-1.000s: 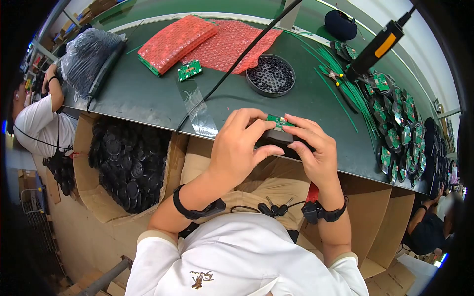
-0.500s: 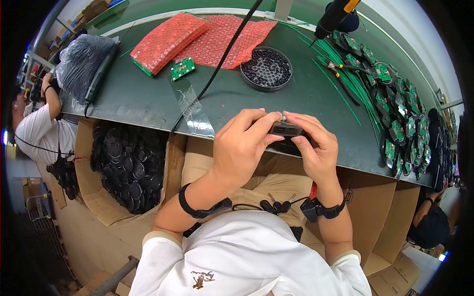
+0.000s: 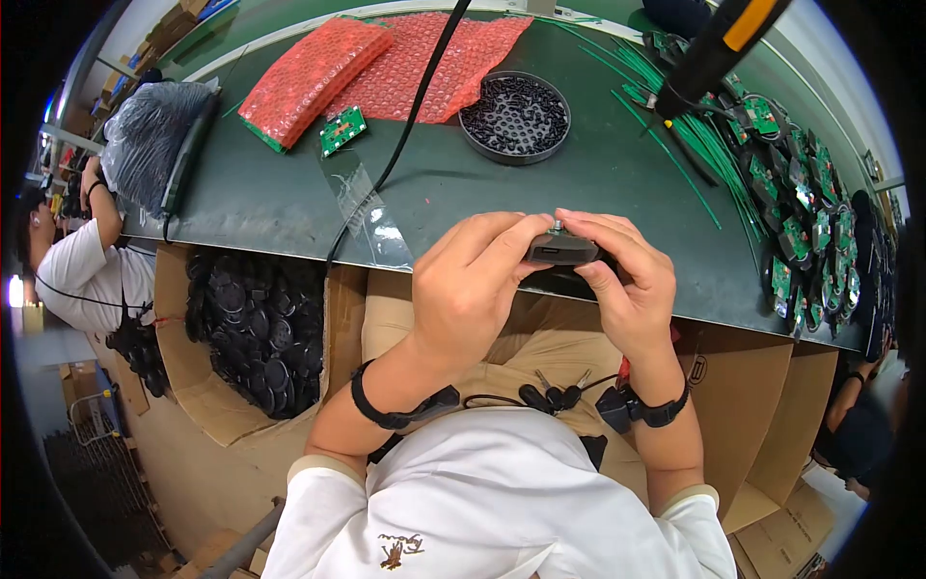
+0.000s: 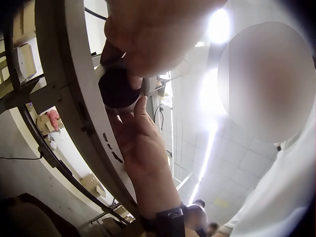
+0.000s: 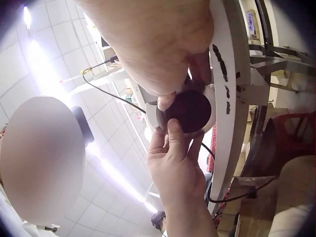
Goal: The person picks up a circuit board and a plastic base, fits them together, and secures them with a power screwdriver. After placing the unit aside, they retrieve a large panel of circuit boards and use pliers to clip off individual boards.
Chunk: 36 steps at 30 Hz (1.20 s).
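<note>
Your left hand (image 3: 471, 285) and right hand (image 3: 632, 280) pinch the round black housing (image 3: 569, 253) from both sides, by the table's (image 3: 608, 188) near edge. Best press its sides evenly and leave the slot (image 3: 550, 252) facing you clear; the dish (image 3: 503, 156) of small black parts (image 3: 542, 118) lies nearer the far edge

The head view is brightly lit, the green workbench (image 3: 608, 188) bowed by fisheye distortion, corners blackened. In both wrist views, ceiling lights (image 4: 213, 94) are blown out and the round casing (image 5: 190, 112) left dark.
</note>
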Each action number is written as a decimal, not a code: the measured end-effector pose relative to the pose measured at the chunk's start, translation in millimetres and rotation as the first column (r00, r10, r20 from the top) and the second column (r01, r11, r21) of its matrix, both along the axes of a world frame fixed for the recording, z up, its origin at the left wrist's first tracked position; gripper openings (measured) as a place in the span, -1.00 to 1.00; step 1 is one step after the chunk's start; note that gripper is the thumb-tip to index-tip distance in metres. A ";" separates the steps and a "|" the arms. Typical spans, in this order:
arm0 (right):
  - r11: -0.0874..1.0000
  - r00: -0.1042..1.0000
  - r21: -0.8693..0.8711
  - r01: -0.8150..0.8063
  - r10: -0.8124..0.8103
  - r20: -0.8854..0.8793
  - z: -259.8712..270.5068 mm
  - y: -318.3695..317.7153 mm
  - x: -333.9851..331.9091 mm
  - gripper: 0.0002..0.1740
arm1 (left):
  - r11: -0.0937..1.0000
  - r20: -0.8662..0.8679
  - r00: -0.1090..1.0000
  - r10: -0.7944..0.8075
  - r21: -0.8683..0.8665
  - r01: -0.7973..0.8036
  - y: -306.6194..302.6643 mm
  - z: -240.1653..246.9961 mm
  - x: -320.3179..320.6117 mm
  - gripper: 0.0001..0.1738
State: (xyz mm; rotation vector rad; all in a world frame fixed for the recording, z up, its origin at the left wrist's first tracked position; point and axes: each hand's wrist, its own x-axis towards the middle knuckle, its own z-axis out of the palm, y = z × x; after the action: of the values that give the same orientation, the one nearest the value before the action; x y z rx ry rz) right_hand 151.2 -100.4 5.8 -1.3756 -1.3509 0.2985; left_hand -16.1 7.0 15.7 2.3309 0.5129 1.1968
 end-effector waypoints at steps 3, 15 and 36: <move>1.000 0.999 0.002 0.028 -0.028 -0.046 1.4 -0.7 -3.1 -0.67 | 1.000 0.011 1.000 -0.010 0.001 0.010 0.0 0.4 1.0 -0.58; 1.000 0.998 -0.009 0.017 -0.017 -0.053 0.1 -2.3 -1.0 -0.72 | 1.000 -0.042 0.999 0.004 0.001 -0.004 -2.8 -0.5 -0.1 -0.58; 0.999 0.999 0.025 -0.023 0.022 0.031 -0.4 1.1 3.5 -0.72 | 0.994 0.023 0.997 -0.069 -0.087 0.071 2.1 5.5 0.2 -0.67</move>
State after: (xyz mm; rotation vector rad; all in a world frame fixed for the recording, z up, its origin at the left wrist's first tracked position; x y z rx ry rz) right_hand 154.7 -99.3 5.4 -1.3501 -1.3922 0.2754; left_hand -15.9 9.1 21.2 2.2418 0.4636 1.1412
